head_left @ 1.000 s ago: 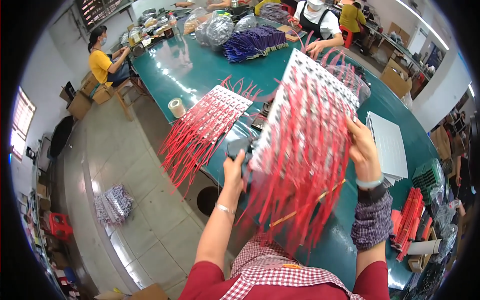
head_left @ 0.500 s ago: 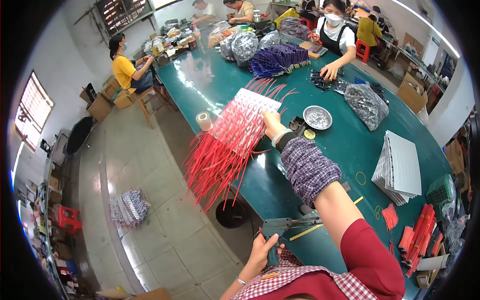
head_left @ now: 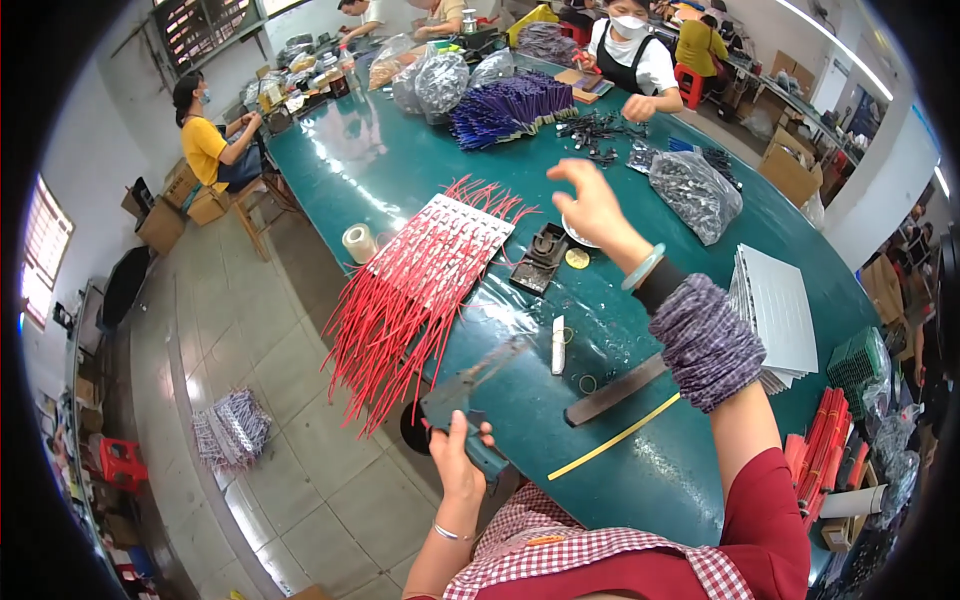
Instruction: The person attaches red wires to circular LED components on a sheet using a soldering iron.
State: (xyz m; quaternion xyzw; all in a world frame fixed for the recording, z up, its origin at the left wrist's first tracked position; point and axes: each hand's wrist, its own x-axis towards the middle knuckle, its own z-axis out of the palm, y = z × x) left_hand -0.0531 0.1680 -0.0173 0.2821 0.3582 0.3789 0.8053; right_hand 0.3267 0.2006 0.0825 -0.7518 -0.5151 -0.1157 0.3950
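Observation:
My left hand [head_left: 462,462] is wrapped around the handle of a grey-green pistol-grip tool [head_left: 455,400]. Its long metal nose is blurred and points toward the table; the exact kind of tool is unclear. My right hand [head_left: 592,207] hovers over the table with fingers apart and nothing in them. It largely covers a round metal dish [head_left: 577,236]. Left of it lies a white perforated sheet [head_left: 450,235] with rows of small parts and many thin red wires [head_left: 385,325], which hang over the near table edge.
A roll of clear tape [head_left: 358,243], a black box [head_left: 540,258], a dark bar [head_left: 615,390] and a yellow strip [head_left: 612,437] lie on the green table. White sheets [head_left: 775,310] are stacked at right. Across the table a masked person [head_left: 630,60] handles black parts.
My right hand has let go of the wired sheet and moved right, over the dish. The sheet now lies flat on the table. My left hand has swung the tool up and left.

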